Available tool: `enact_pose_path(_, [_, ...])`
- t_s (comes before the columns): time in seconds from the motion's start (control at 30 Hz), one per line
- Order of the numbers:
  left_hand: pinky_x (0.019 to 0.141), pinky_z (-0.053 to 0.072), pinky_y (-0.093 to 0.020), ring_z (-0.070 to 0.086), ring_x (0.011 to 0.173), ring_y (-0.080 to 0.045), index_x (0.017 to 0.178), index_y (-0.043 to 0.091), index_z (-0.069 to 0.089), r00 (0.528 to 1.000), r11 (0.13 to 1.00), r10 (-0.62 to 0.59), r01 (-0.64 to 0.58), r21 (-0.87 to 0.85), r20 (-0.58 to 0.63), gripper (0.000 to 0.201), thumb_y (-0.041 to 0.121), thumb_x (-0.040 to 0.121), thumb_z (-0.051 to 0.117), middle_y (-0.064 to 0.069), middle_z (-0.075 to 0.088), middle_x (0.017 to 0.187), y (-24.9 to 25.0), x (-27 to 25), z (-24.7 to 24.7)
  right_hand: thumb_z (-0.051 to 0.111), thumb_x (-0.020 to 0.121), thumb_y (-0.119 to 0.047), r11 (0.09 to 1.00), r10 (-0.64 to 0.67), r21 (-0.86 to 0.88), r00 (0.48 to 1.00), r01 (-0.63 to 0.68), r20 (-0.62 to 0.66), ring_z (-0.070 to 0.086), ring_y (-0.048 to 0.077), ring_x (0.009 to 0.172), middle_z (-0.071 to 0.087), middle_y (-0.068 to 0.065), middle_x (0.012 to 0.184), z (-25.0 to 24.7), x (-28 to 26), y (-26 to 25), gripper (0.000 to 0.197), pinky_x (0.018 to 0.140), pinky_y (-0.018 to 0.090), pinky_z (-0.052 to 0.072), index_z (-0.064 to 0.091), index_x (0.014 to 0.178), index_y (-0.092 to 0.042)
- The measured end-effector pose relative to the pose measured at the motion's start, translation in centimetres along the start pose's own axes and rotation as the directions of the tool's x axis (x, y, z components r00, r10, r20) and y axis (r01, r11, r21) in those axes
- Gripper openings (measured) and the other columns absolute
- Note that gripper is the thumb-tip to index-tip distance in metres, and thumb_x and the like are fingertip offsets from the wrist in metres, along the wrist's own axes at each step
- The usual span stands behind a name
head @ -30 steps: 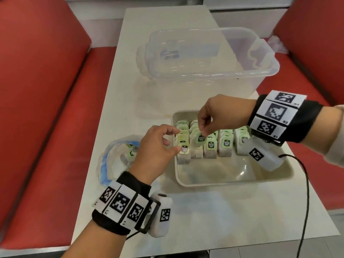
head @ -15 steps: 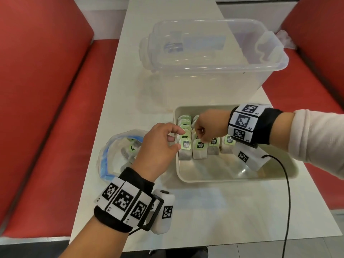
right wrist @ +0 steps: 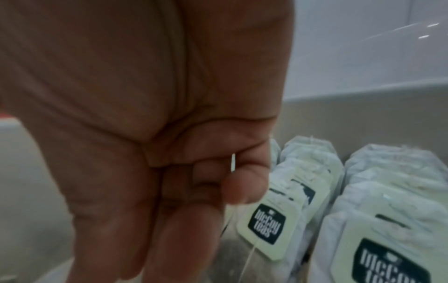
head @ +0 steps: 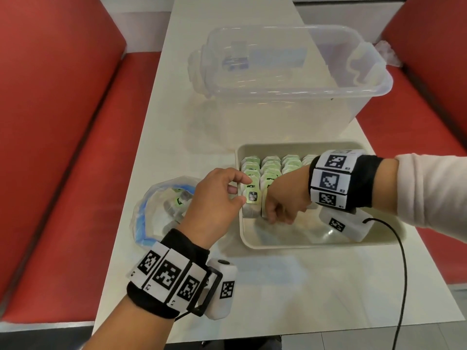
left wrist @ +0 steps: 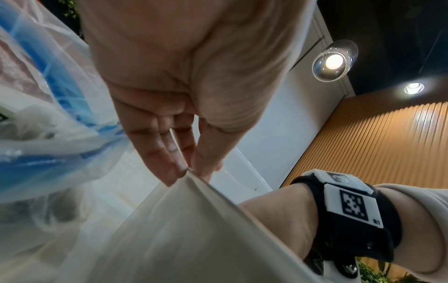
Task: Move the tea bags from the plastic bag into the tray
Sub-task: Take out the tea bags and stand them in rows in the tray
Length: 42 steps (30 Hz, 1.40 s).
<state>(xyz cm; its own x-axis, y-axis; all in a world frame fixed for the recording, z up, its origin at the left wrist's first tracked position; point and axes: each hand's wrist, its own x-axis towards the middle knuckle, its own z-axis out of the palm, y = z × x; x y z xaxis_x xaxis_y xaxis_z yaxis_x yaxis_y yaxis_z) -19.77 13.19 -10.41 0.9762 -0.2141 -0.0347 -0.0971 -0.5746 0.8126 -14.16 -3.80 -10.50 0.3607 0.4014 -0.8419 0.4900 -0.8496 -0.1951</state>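
A beige tray (head: 303, 246) holds several rows of green-tagged tea bags (head: 290, 160). My right hand (head: 275, 215) is down inside the tray at the front of the second row. Its curled fingers (right wrist: 218, 191) pinch a tea bag whose tag (right wrist: 266, 224) and string hang beside them. My left hand (head: 241, 192) sits at the tray's left rim, next to the front tea bag (head: 252, 197) of the left row. In the left wrist view its thumb and fingertips (left wrist: 177, 172) meet on the rim of the tray wall (left wrist: 194, 229). The clear plastic bag (head: 161, 210) lies left of the tray with tea bags inside.
A large clear plastic tub (head: 290, 72) stands just behind the tray. Red bench seats (head: 50, 122) flank the narrow white table. A black cable (head: 401, 274) trails from my right wrist over the table's front right.
My right hand has come down from above the rows into the tray, lowering its tea bag to the front of the second row. The left hand has stayed at the rim.
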Motion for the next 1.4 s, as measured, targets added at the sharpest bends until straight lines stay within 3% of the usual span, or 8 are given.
enact_pose_path(0.4, [0.072, 0.04, -0.003, 0.059, 0.079, 0.0, 0.077, 0.036, 0.054, 0.977, 0.996, 0.079, -0.071, 0.049, -0.198, 0.035, 0.002, 0.08, 0.06, 0.012, 0.06, 0.1, -0.4, -0.6, -3.9, 0.061, 0.084, -0.013, 0.991, 0.073, 0.127, 0.978, -0.048, -0.196, 0.058, 0.013, 0.074, 0.069, -0.004, 0.099, -1.9, -2.9, -0.7, 0.029, 0.062, 0.018, 0.046, 0.063, 0.111, -0.024])
enact_pose_path(0.7, [0.08, 0.037, -0.026, 0.053, 0.101, -0.023, 0.115, 0.011, 0.051, 0.951, 0.947, -0.219, 0.261, 0.186, -0.218, 0.042, 0.013, 0.079, 0.071, -0.004, 0.054, 0.106, -8.7, -3.2, -9.6, 0.06, 0.086, -0.028, 0.967, 0.064, 0.219, 0.709, 0.13, -0.702, 0.059, 0.011, 0.084, 0.067, -0.006, 0.095, -2.0, -7.2, -10.8, 0.012, 0.077, 0.026, 0.045, 0.066, 0.097, -0.026])
enact_pose_path(0.9, [0.062, 0.035, -0.007, 0.056, 0.082, -0.012, 0.092, 0.018, 0.065, 0.957, 0.975, -0.171, 0.199, 0.099, -0.234, 0.012, 0.009, 0.089, 0.058, 0.004, 0.064, 0.083, -11.7, -5.8, -10.5, 0.054, 0.088, -0.026, 0.963, 0.229, 0.271, 0.489, 0.016, -0.842, 0.042, 0.03, 0.113, 0.041, 0.008, 0.129, 1.5, 0.5, -17.6, 0.044, 0.093, 0.039, 0.04, 0.043, 0.129, -0.014])
enact_pose_path(1.0, [0.071, 0.042, -0.024, 0.056, 0.077, -0.018, 0.078, 0.017, 0.064, 0.939, 0.965, -0.258, 0.261, -0.018, -0.225, 0.021, 0.016, 0.094, 0.051, -0.001, 0.065, 0.076, -13.1, -6.8, -11.4, 0.051, 0.092, -0.033, 0.914, 0.342, 0.405, 0.482, 0.031, -0.807, 0.046, 0.028, 0.11, 0.051, 0.007, 0.12, 1.4, 3.5, -18.9, 0.039, 0.089, 0.038, 0.041, 0.047, 0.126, -0.015])
enact_pose_path(1.1, [0.075, 0.047, -0.036, 0.06, 0.079, -0.022, 0.077, 0.01, 0.065, 0.906, 0.89, -0.394, 0.334, -0.309, -0.155, 0.033, 0.025, 0.098, 0.044, -0.009, 0.067, 0.08, -13.3, -7.7, -11.7, 0.052, 0.093, -0.034, 0.775, 0.409, 0.572, 0.478, 0.269, -0.778, 0.056, 0.022, 0.086, 0.061, 0.004, 0.086, 1.1, 5.2, -19.4, 0.025, 0.072, 0.03, 0.04, 0.065, 0.088, -0.014])
enact_pose_path(1.2, [0.068, 0.056, -0.031, 0.069, 0.077, -0.023, 0.09, -0.001, 0.067, 0.868, 0.604, -0.494, 0.39, -0.695, 0.058, 0.041, 0.029, 0.099, 0.04, -0.017, 0.072, 0.087, -12.6, -8.4, -12.5, 0.052, 0.094, -0.033, 0.55, 0.417, 0.693, 0.565, 0.466, -0.712, 0.037, 0.013, 0.052, 0.039, -0.003, 0.052, 1.1, 6.0, -18.9, 0.045, 0.056, 0.026, 0.03, 0.043, 0.052, -0.019])
enact_pose_path(1.33, [0.088, 0.053, -0.041, 0.066, 0.099, -0.034, 0.111, -0.007, 0.062, 0.848, 0.328, -0.452, 0.448, -0.831, 0.279, 0.061, 0.047, 0.085, 0.048, -0.026, 0.066, 0.106, -14.0, -8.8, -13.3, 0.049, 0.096, -0.029, 0.023, 0.384, 0.773, 0.708, 0.634, -0.592, 0.04, 0.011, 0.047, 0.042, -0.007, 0.046, 1.5, 6.6, -19.2, 0.05, 0.056, 0.023, 0.035, 0.041, 0.049, -0.016])
enact_pose_path(1.4, [0.086, 0.054, -0.039, 0.067, 0.096, -0.03, 0.113, -0.005, 0.06, 0.86, 0.264, -0.439, 0.401, -0.877, 0.262, 0.066, 0.051, 0.08, 0.047, -0.024, 0.066, 0.105, -14.7, -8.8, -13.0, 0.053, 0.094, -0.033, -0.03, 0.41, 0.775, 0.715, 0.631, -0.566, 0.05, 0.011, 0.053, 0.055, -0.004, 0.057, 1.6, 7.0, -19.4, 0.041, 0.06, 0.021, 0.041, 0.049, 0.058, -0.014])
